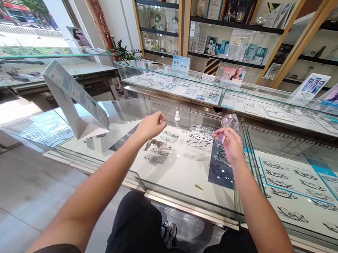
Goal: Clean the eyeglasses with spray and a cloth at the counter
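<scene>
My right hand (232, 145) grips a pair of glasses (226, 121) with thin rims, held upright above the glass counter. One lens stands above the fingers and a pink-tinted one sits below them. My left hand (153, 126) is raised over the counter with its fingers curled together; whether anything is between them is hidden. Just right of it stands a small white bottle (177, 121). Below the left hand, a greyish-brown item (151, 144), perhaps a cloth, shows beside several glasses frames (154, 159).
The glass display counter (178, 189) is in front of me, with a small gold-coloured piece (198, 187) at its near side. A slanted white display stand (74, 99) rises at left. More frames (292, 214) fill the case at right.
</scene>
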The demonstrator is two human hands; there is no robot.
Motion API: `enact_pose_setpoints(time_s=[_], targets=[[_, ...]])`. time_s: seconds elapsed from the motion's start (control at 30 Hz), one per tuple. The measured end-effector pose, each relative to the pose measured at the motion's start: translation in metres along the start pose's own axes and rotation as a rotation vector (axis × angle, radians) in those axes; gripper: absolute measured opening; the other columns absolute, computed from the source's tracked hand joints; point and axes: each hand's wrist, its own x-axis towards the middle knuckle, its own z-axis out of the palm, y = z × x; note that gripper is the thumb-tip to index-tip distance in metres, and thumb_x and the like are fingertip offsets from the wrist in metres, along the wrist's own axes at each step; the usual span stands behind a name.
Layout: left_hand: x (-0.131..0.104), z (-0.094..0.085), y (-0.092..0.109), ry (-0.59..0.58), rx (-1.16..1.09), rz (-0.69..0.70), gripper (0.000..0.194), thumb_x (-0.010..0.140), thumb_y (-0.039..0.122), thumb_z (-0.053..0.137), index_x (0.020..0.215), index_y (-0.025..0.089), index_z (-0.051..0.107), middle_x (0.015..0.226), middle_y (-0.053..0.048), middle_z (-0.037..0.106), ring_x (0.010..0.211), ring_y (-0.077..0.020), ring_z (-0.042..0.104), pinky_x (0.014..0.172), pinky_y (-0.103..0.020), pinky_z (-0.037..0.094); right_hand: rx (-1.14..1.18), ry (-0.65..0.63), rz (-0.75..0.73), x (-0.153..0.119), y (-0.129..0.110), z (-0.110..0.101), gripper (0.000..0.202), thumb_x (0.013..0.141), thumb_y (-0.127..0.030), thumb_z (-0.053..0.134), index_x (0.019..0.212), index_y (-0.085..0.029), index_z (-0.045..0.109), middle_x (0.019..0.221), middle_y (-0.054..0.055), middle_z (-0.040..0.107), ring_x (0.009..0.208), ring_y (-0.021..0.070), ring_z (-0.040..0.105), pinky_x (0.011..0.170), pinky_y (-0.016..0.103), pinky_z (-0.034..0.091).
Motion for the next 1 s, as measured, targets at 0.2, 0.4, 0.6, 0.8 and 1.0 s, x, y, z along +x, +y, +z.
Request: enact_pose_setpoints(time_s=[0.2, 0.4, 0.6, 0.8, 1.0], targets=[[-0.047, -0.001, -0.045, -0.288, 0.390, 0.186, 0.043, 0.086, 0.032, 0.070, 0.128, 0.022, 0.065, 0.126, -0.012, 0.073, 0.112, -0.0327, 0.069, 0.080, -0.036, 0.047, -0.006, -0.011, 0.010, -0.002, 0.000, 0.002, 0.016, 0.091, -0.039, 0.072, 0.088, -0.024, 0.078, 0.094, 0.003, 0.078, 0.087, 0.0204, 0.078, 0.083, 0.033, 0.059], [-0.060, 0.008, -0.062, -0.152, 0.412, 0.209, 0.023, 0.096, 0.024, 0.053, 0.106, 0.021, 0.073, 0.122, -0.014, 0.072, 0.115, -0.0347, 0.068, 0.082, -0.038, 0.046, 0.000, -0.012, 0.015, -0.002, 0.000, 0.002, 0.017, 0.090, -0.039, 0.073, 0.087, -0.023, 0.077, 0.093, 0.003, 0.078, 0.087, 0.0201, 0.077, 0.083, 0.033, 0.058], [-0.057, -0.004, -0.038, 0.081, 0.027, 0.174, 0.015, 0.095, 0.031, 0.055, 0.101, 0.023, 0.066, 0.100, -0.007, 0.077, 0.092, -0.0275, 0.069, 0.078, -0.035, 0.044, -0.006, -0.011, 0.002, -0.001, -0.001, 0.001, 0.017, 0.090, -0.040, 0.073, 0.087, -0.023, 0.076, 0.094, 0.003, 0.077, 0.088, 0.0206, 0.077, 0.084, 0.034, 0.058], [-0.032, -0.007, 0.025, -0.054, -0.527, 0.107, 0.017, 0.078, 0.037, 0.070, 0.081, 0.021, 0.064, 0.079, -0.002, 0.067, 0.073, -0.0180, 0.060, 0.067, -0.029, 0.041, 0.000, 0.005, 0.010, 0.002, -0.002, 0.000, 0.020, 0.088, -0.044, 0.074, 0.087, -0.024, 0.076, 0.094, 0.003, 0.077, 0.090, 0.0218, 0.077, 0.084, 0.035, 0.058], [-0.005, 0.022, 0.077, -0.320, -0.967, -0.127, 0.023, 0.066, 0.031, 0.074, 0.066, 0.021, 0.053, 0.060, 0.004, 0.042, 0.052, -0.0108, 0.034, 0.050, -0.028, 0.019, 0.010, 0.019, 0.021, 0.007, 0.000, -0.003, 0.024, 0.087, -0.047, 0.077, 0.084, -0.024, 0.074, 0.094, 0.003, 0.078, 0.089, 0.0231, 0.077, 0.082, 0.036, 0.058]])
